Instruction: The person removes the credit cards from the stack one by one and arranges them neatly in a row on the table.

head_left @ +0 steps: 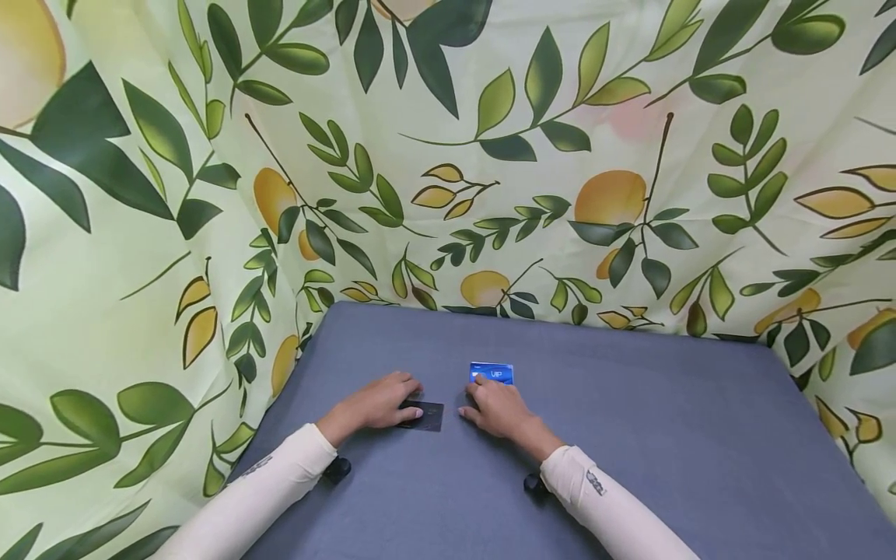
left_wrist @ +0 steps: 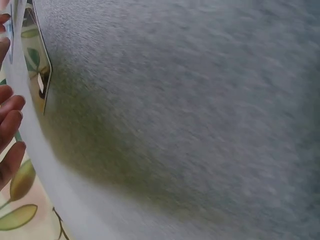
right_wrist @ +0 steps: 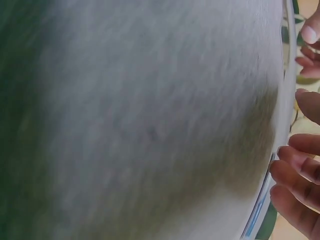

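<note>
A dark, glossy card (head_left: 432, 418) lies flat on the grey-blue table, its left part hidden beneath my left hand (head_left: 381, 400). That hand's thumb stretches over the card, while the other fingers reach past its far edge. In the left wrist view the fingers (left_wrist: 11, 127) look loosely bent beside the shiny card (left_wrist: 40, 65). To the right and farther back is a blue card (head_left: 493, 372) marked "VIP". My right hand (head_left: 498, 408) rests at its near edge, with fingertips overlapping the lower left corner. Seen from the right wrist, relaxed fingers (right_wrist: 295, 182) lie along the blue card's edge (right_wrist: 257, 212).
The grey-blue cloth-covered table (head_left: 630, 435) extends on both sides of the hands. Leaf-and-fruit patterned fabric (head_left: 448, 155) hangs behind it and along the sides. Each wrist carries a dark strapped-on device, seen below the left sleeve (head_left: 337, 469) and the right sleeve (head_left: 536, 485).
</note>
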`<action>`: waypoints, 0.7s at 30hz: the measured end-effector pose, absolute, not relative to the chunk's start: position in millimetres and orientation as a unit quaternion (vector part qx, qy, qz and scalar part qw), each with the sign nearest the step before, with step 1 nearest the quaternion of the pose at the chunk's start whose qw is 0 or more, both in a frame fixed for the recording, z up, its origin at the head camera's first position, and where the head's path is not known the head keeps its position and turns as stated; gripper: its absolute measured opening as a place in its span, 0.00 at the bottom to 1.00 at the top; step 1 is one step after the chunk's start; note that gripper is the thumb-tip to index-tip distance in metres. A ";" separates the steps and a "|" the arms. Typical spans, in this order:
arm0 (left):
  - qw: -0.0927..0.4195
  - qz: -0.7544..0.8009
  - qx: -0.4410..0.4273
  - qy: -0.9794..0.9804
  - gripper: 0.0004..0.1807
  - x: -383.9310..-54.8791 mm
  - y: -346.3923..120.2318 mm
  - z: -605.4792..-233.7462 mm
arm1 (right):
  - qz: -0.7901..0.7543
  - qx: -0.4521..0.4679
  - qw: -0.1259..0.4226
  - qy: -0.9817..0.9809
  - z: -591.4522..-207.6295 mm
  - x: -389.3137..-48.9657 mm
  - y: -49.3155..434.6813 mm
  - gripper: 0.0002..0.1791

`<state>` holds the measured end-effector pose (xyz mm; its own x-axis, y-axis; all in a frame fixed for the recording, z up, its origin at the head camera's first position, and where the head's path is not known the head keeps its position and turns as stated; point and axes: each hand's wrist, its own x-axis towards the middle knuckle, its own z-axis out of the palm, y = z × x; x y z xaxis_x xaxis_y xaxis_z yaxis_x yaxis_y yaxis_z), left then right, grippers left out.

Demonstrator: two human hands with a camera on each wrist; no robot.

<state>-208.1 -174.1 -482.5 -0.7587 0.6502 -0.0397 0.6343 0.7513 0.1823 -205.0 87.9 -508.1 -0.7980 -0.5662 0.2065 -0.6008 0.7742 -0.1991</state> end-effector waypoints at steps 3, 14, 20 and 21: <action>0.056 0.071 0.341 0.936 0.22 -210.1 -167.5 -481.1 | 0.138 0.302 0.070 -0.941 -507.6 -207.1 95.8 0.18; 0.062 0.035 0.341 0.937 0.24 -220.3 -141.6 -482.5 | 0.144 0.273 0.055 -0.950 -509.1 -212.5 114.7 0.20; 0.057 0.028 0.337 0.939 0.26 -230.2 -129.0 -484.9 | 0.148 0.264 0.061 -0.951 -510.9 -214.2 123.7 0.20; 0.058 0.028 0.336 0.940 0.26 -231.8 -126.7 -484.8 | 0.148 0.262 0.060 -0.952 -511.1 -214.6 125.0 0.20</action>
<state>-231.8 -126.7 -484.8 -0.7672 0.6351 -0.0895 0.6287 0.7723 0.0909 -214.6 125.0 -511.1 -0.8555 -0.4807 0.1923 -0.5164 0.8188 -0.2508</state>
